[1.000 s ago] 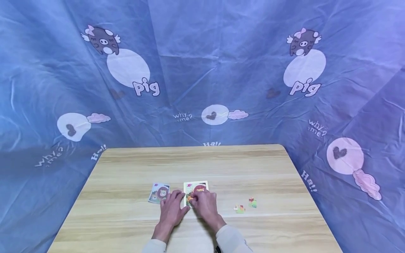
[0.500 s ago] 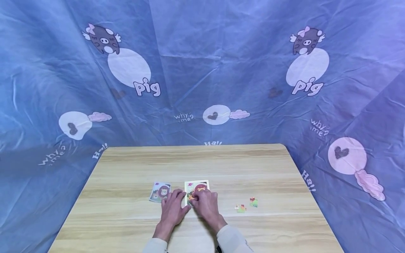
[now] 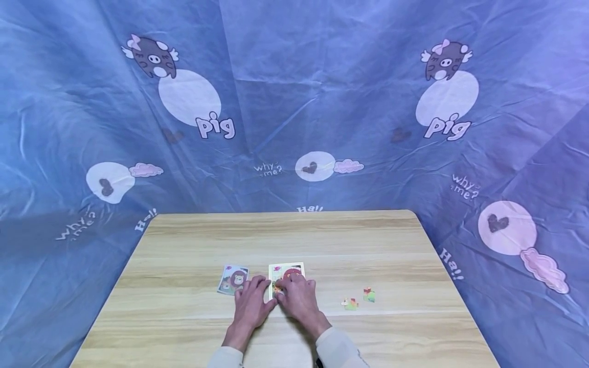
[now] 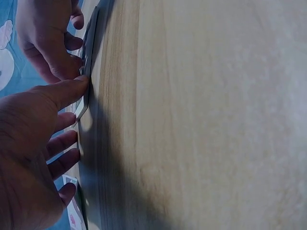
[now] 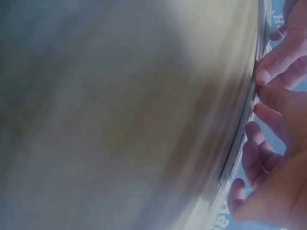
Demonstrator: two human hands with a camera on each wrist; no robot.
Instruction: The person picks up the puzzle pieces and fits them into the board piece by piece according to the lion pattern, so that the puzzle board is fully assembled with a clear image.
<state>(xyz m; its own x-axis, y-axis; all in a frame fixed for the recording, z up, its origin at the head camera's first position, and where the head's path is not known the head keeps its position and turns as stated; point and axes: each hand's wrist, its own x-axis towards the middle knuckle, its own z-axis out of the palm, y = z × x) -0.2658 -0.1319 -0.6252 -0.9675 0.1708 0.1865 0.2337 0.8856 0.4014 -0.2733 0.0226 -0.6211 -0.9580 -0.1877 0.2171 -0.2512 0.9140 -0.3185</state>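
Note:
A pale-framed jigsaw puzzle board (image 3: 287,265) with a colourful animal picture lies on the table. My left hand (image 3: 250,301) is at its left side, fingers fairly straight and spread. In the left wrist view the left thumb (image 4: 72,91) touches the board's near edge. My right hand (image 3: 298,297) bends over the lower right of the puzzle, covering much of it. Seen in the right wrist view, the right hand's thumb and forefinger meet at the board while the other fingers (image 5: 254,148) curl above it. I cannot tell whether a piece is between the right fingertips.
Left of the board lies a picture card (image 3: 233,279) with a lion on it. Two loose puzzle pieces, one cream, orange and green (image 3: 350,303) and one red and green (image 3: 369,294), lie to the right. A printed blue curtain (image 3: 276,102) surrounds the wooden table (image 3: 202,235).
The right fingers have shifted slightly over the puzzle, with the forefinger reaching a little further over the picture. The left hand, card and loose pieces stay in place; the head view has shifted slightly.

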